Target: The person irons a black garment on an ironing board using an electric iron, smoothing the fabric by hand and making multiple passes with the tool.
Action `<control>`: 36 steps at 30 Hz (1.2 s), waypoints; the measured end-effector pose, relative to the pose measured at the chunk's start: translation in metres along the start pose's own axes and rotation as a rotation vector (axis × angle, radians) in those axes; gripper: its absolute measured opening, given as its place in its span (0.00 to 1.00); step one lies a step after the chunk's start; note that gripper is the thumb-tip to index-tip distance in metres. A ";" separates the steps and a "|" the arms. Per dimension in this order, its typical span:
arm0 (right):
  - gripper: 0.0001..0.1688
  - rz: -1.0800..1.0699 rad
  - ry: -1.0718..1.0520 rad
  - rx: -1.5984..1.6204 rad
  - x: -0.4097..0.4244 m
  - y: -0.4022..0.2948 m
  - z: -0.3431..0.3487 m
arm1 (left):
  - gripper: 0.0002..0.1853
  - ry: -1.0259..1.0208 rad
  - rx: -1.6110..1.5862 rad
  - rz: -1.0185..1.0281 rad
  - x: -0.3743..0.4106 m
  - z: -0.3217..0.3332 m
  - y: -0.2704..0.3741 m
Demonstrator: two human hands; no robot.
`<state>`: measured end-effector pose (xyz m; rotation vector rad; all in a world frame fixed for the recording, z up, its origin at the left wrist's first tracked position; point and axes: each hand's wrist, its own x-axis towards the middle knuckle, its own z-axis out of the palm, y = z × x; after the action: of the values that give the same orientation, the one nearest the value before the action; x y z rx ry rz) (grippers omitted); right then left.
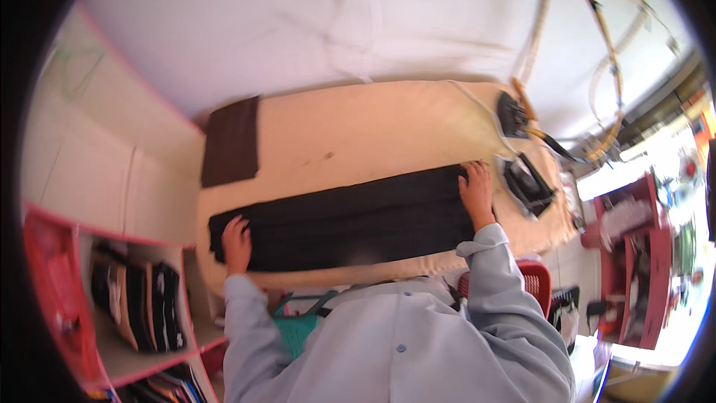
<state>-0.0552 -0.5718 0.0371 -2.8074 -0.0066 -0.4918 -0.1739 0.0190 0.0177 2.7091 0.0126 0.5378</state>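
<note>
A long folded piece of black cloth [358, 221] lies flat across the padded, beige-covered ironing table [358, 129] in front of me. My left hand [238, 243] rests on its left end, with gaps between the fingers. At the far right corner, my right hand [477, 193] lies on the cloth, the thumb apart and the fingertips by the far edge. Any light pinch under the fingers is hidden. Just right of this hand is a dark clothes iron [527, 182]. Behind the iron sits another dark appliance [512, 115], possibly a second iron.
A dark brown cloth piece [230, 143] lies at the table's back left. Hoses and cables [615, 78] hang at the right. Left stands a pink-edged shelf [140, 366] with folded garments [137, 296]. A red basket [536, 285] and teal container [299, 333] are below the front edge.
</note>
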 end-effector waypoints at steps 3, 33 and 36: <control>0.30 -0.163 -0.040 -0.156 0.013 -0.017 0.036 | 0.25 -0.153 0.243 -0.125 0.013 0.016 -0.004; 0.27 0.130 -0.049 -0.101 -0.020 0.015 0.036 | 0.14 -0.098 0.110 0.025 -0.005 -0.016 0.011; 0.23 0.175 0.081 -0.016 -0.061 0.019 0.012 | 0.12 -0.143 -0.018 0.043 -0.032 -0.009 0.015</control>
<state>-0.1072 -0.5843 0.0007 -2.7684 0.2588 -0.5648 -0.2079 0.0061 0.0194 2.7292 -0.0883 0.3535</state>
